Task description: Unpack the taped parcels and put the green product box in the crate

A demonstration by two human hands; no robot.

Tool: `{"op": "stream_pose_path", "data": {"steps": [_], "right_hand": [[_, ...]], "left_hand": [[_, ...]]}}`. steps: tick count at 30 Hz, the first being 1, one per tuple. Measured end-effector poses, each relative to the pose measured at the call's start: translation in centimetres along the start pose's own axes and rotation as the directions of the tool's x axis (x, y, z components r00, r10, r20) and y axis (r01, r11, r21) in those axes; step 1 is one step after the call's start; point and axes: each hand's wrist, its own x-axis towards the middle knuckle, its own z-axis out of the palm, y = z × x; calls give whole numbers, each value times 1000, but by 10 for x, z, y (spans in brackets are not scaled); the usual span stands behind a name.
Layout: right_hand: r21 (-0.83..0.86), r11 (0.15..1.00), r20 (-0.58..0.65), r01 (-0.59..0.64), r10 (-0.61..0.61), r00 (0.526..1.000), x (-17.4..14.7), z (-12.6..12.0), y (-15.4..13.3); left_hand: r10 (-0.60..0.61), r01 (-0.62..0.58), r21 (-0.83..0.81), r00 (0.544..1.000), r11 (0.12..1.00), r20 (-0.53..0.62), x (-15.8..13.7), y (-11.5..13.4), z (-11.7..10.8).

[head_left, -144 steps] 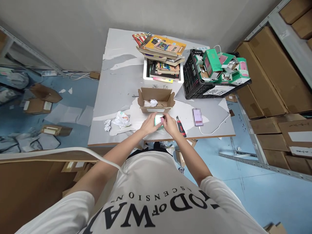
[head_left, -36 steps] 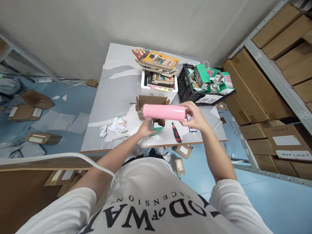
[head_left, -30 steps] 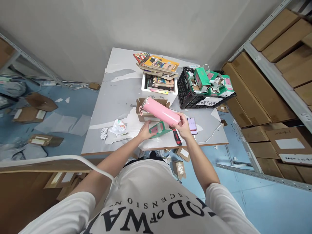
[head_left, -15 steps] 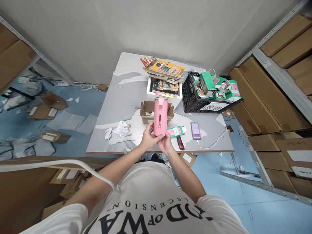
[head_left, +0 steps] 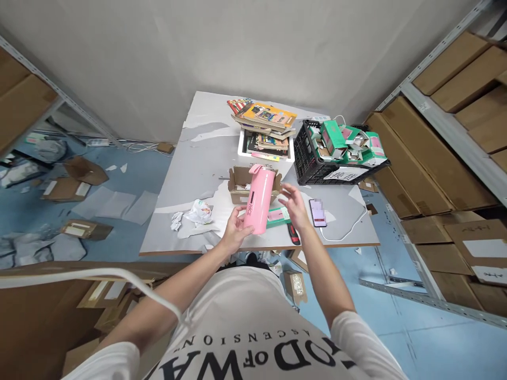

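Observation:
A pink tumbler with dark lettering leans slightly above the front of the table, gripped low on its left side by my left hand. My right hand is off the tumbler, fingers apart, holding nothing, to its right. Behind the tumbler stands an open cardboard box with some white material inside. A green and pink carton lies partly hidden behind the tumbler. Just below my right hand is a red and black box cutter.
A phone on a white cable lies at the right. Books are piled on a white bin. A black crate holds several green cartons. Crumpled plastic lies at the left of the table.
My right hand has let go of the tumbler and moved up and right, its fingers spreading. The tumbler has tilted and turned in my left hand, coming slightly lower.

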Motion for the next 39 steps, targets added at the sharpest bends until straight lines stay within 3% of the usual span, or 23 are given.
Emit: {"op": "stream_pose_path", "data": {"steps": [4,7,11,14,20,24,27,30,33,37,39], "right_hand": [[7,995,182,-95,93,979,24,-5,-39],[71,990,213,-125,108,971,28,5,-49],[146,984,115,-102,85,990,28,14,-49],[189,975,126,-116,93,988,28,17,-51],[199,976,187,-84,46,981,27,16,-51],[40,996,121,77,-81,989,30,5,-45],[-5,979,135,206,-203,970,34,-3,-46],[99,982,242,163,-183,953,38,-3,-46],[176,980,227,95,-134,965,38,3,-42],[203,978,156,46,-78,985,38,11,-37],[195,981,121,19,-43,992,38,13,-37]], "left_hand": [[-139,145,-32,979,989,150,-14,11,4],[-192,201,-28,961,979,198,-21,13,8],[-150,153,-86,988,984,35,-30,2,9],[-116,107,-93,988,990,-98,-34,-8,9],[-181,151,-215,975,965,-131,-37,-4,13],[-289,239,-419,955,876,-60,-38,7,11],[-421,373,-544,906,751,40,-38,14,10],[-528,486,-608,840,628,126,-38,19,10],[-566,539,-618,805,572,178,-38,22,10],[-571,584,-560,790,588,224,-37,19,8],[-549,567,-516,810,642,206,-35,15,7]]}}
